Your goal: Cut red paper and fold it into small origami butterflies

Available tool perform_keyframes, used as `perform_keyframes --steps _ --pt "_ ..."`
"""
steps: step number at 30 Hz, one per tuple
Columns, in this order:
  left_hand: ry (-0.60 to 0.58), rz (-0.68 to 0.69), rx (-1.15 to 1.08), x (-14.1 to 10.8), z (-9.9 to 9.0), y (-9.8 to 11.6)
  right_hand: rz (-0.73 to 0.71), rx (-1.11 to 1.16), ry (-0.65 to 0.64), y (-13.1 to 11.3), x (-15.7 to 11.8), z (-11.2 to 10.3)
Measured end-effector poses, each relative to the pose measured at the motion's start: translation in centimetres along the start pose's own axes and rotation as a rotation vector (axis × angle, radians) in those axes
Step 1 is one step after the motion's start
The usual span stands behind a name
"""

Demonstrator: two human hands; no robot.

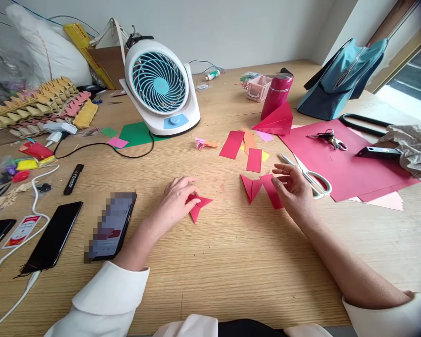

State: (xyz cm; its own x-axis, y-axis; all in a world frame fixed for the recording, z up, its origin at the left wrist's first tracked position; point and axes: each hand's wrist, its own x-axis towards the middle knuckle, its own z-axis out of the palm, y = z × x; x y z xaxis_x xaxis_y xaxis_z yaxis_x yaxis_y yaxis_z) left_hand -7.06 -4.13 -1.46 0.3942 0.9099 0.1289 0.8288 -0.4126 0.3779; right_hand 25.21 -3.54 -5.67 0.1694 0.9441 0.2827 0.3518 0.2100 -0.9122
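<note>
My left hand (178, 202) pinches a small folded red paper (200, 204) against the wooden table, its thumb over the near side and part of the paper hidden under the fingers. Farther right, my right hand (294, 189) hovers with thumb and fingers apart over the edge of a red paper rectangle (271, 191). Whether it touches that piece I cannot tell. Just left of the rectangle is another folded red paper (251, 188) with pointed corners. White-handled scissors (317, 182) lie behind my right hand, blades partly on a large red sheet (347, 164).
Small red rectangles (232, 144) and coloured scraps lie beyond my hands. A white fan (160, 86) stands at the back, with a pink flask (278, 92) and blue bag (340, 82) to its right. Phones (54, 236), a black marker (73, 179) and a white cable (35, 187) are at left.
</note>
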Motion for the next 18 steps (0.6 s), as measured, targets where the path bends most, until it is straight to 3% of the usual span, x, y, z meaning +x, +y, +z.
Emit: perform_keyframes --steps 5,12,18 --pt "0.021 -0.081 -0.344 0.6 0.2 1.8 -0.113 0.000 -0.094 -2.1 -1.6 0.7" --pt "0.030 -0.274 -0.877 1.5 3.0 4.9 -0.100 0.075 -0.466 -4.6 -3.9 2.0" --pt "0.066 -0.371 -1.034 1.4 4.4 5.7 -0.033 0.066 -0.513 -4.4 -4.3 2.5"
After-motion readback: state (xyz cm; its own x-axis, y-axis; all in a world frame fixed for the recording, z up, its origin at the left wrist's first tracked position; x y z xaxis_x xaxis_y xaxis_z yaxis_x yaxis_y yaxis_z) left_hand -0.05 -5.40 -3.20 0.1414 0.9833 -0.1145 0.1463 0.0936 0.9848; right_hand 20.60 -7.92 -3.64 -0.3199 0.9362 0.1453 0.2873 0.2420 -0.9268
